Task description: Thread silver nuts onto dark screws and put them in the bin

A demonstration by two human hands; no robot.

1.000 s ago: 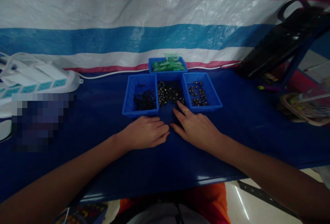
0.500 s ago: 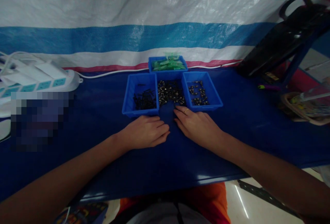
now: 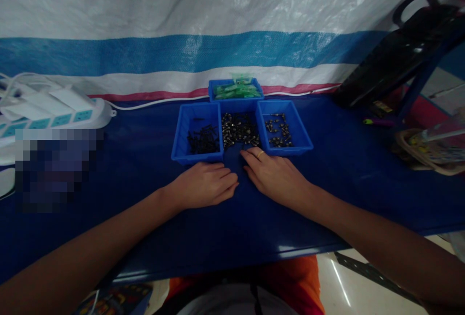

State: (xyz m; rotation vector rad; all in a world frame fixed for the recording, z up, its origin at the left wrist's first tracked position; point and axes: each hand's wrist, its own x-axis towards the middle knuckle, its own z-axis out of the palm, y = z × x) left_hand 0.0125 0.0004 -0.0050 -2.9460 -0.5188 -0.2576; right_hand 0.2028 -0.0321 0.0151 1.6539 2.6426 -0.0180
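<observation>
My left hand [image 3: 207, 184] rests on the blue table, its fingers curled and pressed together near the front of the left blue bin [image 3: 176, 143]. What those fingers hold, if anything, is hidden. My right hand [image 3: 274, 172], with a ring on one finger, lies before the right blue bin [image 3: 305, 136]. Its fingers reach out, slightly apart, to the near edge of a pile of small dark metal parts [image 3: 238, 130] between the bins. Thin black pieces [image 3: 204, 141] fill the left bin; small metal parts [image 3: 279, 133] lie scattered in the right one.
Behind the pile stands another blue bin [image 3: 211, 93] with green packets [image 3: 238, 91]. A white power strip [image 3: 87, 114] lies at the left, with a white cable running along the back. At the right are a black bottle [image 3: 392, 53] and a basket [image 3: 432, 153] of small items.
My right hand has shifted slightly left, its fingertips now at the near edge of the metal parts. My left hand stays nearly still.
</observation>
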